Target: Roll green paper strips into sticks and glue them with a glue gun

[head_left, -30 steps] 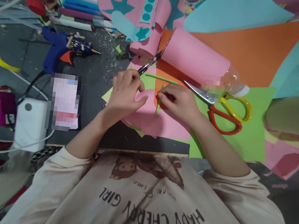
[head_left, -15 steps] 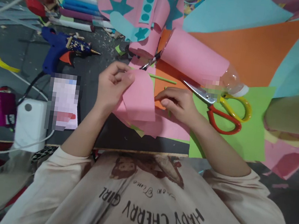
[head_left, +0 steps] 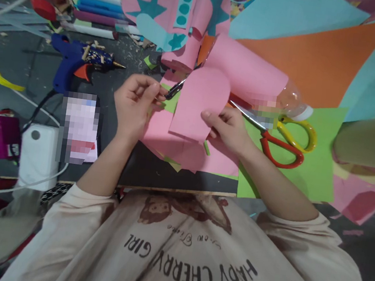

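Observation:
My right hand (head_left: 225, 127) pinches a pink paper piece (head_left: 201, 101) with a rounded top, thumb in front and fingers behind. The piece is held above other pink sheets (head_left: 161, 130). My left hand (head_left: 137, 104) is closed in a pinch to its left. Its fingertips are by the near end of a slim dark tool (head_left: 175, 89), partly hidden behind the paper; whether they grip it I cannot tell. A short green strip (head_left: 206, 148) shows below my right hand. Scissors (head_left: 280, 155) with one red and one yellow handle lie to the right.
A bottle wrapped in pink paper (head_left: 247, 70) lies behind my hands, near a pink model with teal stars (head_left: 149, 7). On the left are a blue glue gun (head_left: 70, 58), a phone (head_left: 80, 128) and a white charger (head_left: 38, 155). Orange paper (head_left: 315, 65) and green paper (head_left: 317, 176) spread rightward.
The rounded pink paper has passed from my left hand to my right and shifted right and upward. My left hand has let go of it and drawn slightly left.

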Available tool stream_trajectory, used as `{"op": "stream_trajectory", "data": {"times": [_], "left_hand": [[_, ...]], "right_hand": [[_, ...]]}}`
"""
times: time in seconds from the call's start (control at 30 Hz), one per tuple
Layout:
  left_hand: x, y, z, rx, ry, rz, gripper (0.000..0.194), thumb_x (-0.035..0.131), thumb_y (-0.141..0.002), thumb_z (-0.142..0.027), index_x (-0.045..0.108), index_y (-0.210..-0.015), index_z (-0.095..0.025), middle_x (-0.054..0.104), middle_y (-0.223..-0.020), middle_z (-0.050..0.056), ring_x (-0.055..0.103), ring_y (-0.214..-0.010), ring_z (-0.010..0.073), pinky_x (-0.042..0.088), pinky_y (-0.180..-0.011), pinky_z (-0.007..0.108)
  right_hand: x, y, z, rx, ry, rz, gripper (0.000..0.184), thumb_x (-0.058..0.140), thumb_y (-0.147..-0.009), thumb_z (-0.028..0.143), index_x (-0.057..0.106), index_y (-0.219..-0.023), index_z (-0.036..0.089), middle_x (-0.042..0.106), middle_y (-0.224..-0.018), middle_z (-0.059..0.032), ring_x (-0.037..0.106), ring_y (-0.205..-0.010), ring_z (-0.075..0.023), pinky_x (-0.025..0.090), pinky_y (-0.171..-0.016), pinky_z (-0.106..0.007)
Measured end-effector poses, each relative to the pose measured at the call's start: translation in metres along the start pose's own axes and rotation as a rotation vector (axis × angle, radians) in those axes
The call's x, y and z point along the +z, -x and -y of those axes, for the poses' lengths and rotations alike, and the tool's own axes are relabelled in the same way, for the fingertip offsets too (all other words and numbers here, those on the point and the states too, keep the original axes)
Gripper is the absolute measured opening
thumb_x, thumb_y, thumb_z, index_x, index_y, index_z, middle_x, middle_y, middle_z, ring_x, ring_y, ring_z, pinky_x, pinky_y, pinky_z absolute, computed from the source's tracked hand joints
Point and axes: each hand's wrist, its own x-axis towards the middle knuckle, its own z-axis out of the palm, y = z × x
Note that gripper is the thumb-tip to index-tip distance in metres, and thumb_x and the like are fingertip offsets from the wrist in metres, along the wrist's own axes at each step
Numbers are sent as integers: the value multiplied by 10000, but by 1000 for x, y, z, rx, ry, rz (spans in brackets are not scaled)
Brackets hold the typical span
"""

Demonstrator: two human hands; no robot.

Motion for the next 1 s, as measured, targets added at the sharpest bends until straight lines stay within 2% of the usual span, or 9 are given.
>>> {"op": "stream_trajectory", "data": {"times": [0.23,0.37,0.47,0.57,0.67,0.73,0.83,0.93,1.0], "left_hand": [[-6,1,4,67,-134,97,445,524,-925,-556,577,-652,-208,591,-586,-25,557,-498,83,500,-512,238],[-13,-9,6,256,-260,256,390,772,-729,-552,675,-968,-258,703,-988,20,684,-918,177,574,-854,350],[-25,-20,4,282,-376,322,431,725,-772,-572,660,-1075,-272,682,-1143,36,644,-1078,215,540,-960,402],[-45,-30,-6,356,-537,211,328,617,-882,-499,675,-1017,-205,687,-1095,64,632,-1065,231,534,-923,423],[-71,-39,-23,428,-820,27,289,613,-862,-366,663,-1030,-136,660,-1112,99,591,-1103,270,481,-976,493],[-84,-45,-34,264,-977,-112,349,681,-772,-287,632,-1075,-119,647,-1108,81,576,-1121,288,425,-1049,559],[-91,-52,-47,-184,-1293,-192,717,771,-599,-124,524,-1267,-45,570,-1354,176,477,-1314,414,294,-1135,667],[-86,-57,-56,-512,-1508,-146,679,755,-670,-140,526,-1299,-26,590,-1353,255,527,-1280,480,376,-1052,690],[-81,-59,-58,-590,-1563,-115,653,748,-700,-185,535,-1303,-52,620,-1321,250,569,-1238,478,431,-1004,672]], "right_hand": [[-3,-6,-3,0,-178,-204,373,769,-718,464,492,-651,223,458,-492,90,365,-381,-37,327,-367,-193],[-4,-8,-6,-16,-261,-263,404,726,-760,408,450,-538,214,380,-434,94,359,-351,-29,333,-372,-188],[-3,-9,-4,7,-254,-272,426,736,-755,396,441,-509,211,402,-430,84,411,-363,-36,344,-381,-188],[-2,-8,2,71,-197,-248,374,726,-766,360,493,-520,203,473,-434,71,447,-381,-41,369,-402,-188],[-2,-8,7,123,-132,-231,327,703,-794,327,553,-538,191,550,-460,51,461,-388,-40,397,-419,-190],[-3,-8,8,127,-106,-223,334,699,-808,316,561,-532,187,560,-455,44,481,-396,-48,409,-422,-192],[-3,-8,8,118,-101,-219,324,695,-823,274,563,-542,183,560,-457,41,499,-403,-55,420,-422,-193],[-3,-8,7,103,-117,-235,288,684,-819,206,547,-567,184,570,-475,45,479,-385,-44,408,-409,-187],[-2,-9,6,85,-142,-241,278,679,-806,174,527,-573,192,557,-466,58,455,-366,-40,390,-394,-184]]}}
